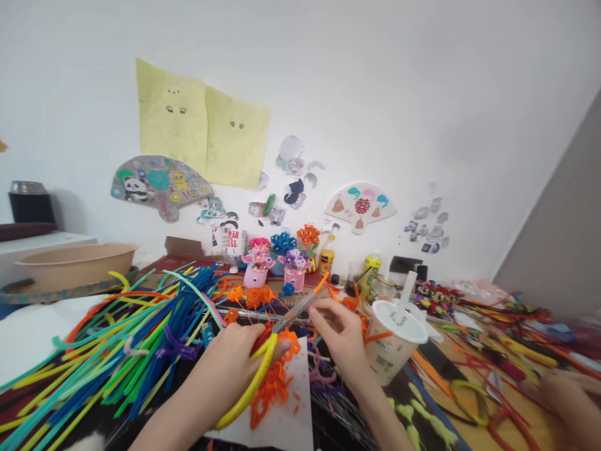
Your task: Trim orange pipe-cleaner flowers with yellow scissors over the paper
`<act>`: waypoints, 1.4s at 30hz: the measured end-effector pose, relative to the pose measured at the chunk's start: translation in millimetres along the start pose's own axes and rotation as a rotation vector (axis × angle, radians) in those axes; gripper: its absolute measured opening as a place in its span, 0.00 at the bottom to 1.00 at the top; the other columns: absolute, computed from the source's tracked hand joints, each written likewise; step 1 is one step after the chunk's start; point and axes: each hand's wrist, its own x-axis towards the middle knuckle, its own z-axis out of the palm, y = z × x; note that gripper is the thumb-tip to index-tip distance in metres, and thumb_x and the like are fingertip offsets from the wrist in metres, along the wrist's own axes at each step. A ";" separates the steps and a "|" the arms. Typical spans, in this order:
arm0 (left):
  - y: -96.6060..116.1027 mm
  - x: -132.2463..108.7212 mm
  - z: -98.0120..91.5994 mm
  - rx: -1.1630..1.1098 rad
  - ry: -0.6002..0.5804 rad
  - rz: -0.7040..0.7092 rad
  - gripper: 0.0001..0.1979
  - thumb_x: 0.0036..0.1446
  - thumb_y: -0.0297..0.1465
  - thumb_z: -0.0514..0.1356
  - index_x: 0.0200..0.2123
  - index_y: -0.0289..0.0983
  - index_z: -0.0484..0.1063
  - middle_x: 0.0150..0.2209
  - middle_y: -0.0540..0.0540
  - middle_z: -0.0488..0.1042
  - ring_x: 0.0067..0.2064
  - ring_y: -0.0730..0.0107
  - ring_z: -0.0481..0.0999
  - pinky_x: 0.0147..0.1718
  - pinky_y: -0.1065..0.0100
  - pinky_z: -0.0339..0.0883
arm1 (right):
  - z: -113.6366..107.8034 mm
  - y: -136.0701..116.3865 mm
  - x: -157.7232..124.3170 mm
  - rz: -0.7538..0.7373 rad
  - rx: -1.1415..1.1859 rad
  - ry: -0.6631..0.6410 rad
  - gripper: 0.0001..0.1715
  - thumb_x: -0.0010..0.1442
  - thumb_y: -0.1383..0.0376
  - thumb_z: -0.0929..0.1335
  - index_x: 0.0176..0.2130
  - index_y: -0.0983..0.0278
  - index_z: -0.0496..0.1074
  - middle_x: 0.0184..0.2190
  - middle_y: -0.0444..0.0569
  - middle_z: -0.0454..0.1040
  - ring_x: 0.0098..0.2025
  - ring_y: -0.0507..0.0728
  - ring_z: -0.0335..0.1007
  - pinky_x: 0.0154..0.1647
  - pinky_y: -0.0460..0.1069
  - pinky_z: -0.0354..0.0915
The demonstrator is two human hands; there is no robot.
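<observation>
My left hand (230, 369) grips yellow-handled scissors (248, 388), with the blades pointing up and to the right. My right hand (338, 338) is just past the blade tips, and its fingers seem to pinch an orange pipe cleaner (319, 291). Below the scissors, a curly orange pipe-cleaner piece (272, 388) lies on a white paper sheet (295, 419), with small orange clippings around it. A loose bundle of blue, green and yellow pipe cleaners (117, 344) lies beside my left hand.
A co-worker's hand (568, 398) is at the far right over a wooden table strewn with craft materials. A lidded plastic cup with a straw (389, 344) stands next to my right hand. Pipe-cleaner flowers in pink pots (256, 275) and bottles stand at the back, by the wall.
</observation>
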 end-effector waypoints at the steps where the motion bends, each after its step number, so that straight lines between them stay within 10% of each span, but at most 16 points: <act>1: 0.1 -0.5 0.0 -0.001 -0.003 -0.002 0.22 0.58 0.47 0.46 0.21 0.39 0.62 0.21 0.50 0.68 0.24 0.68 0.68 0.23 0.71 0.50 | -0.1 0.1 0.1 0.009 0.010 -0.012 0.09 0.54 0.61 0.69 0.29 0.64 0.74 0.23 0.46 0.73 0.25 0.54 0.69 0.26 0.46 0.66; 42: 20.9 -2.0 0.6 0.269 -0.076 -0.084 0.23 0.59 0.48 0.44 0.35 0.37 0.67 0.30 0.40 0.77 0.34 0.51 0.77 0.29 0.63 0.61 | 6.1 3.6 -1.4 0.108 0.178 0.107 0.09 0.53 0.62 0.69 0.25 0.66 0.72 0.15 0.40 0.65 0.17 0.47 0.57 0.17 0.42 0.56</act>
